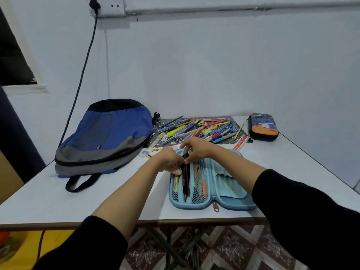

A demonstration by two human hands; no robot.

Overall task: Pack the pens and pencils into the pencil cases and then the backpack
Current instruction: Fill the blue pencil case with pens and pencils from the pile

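Note:
A light blue pencil case point(231, 193) lies open near the table's front edge, with pens behind its mesh pockets. Two dark pencils point(186, 182) lie along its left half. My right hand point(196, 150) pinches their far ends. My left hand point(171, 162) rests on the case's left edge and touches the pencils. A heap of loose pens and pencils point(202, 129) lies on a patterned mat behind the case. A blue and grey backpack point(105, 137) lies flat at the left. A dark pencil case with an orange picture point(263, 126) sits zipped up at the back right.
A red and white box point(241, 143) and a ruler point(155, 142) lie by the mat. A black cable point(81, 75) hangs from a wall socket behind the backpack. The table's point(78, 203) front edge is close to me; the right edge runs diagonally.

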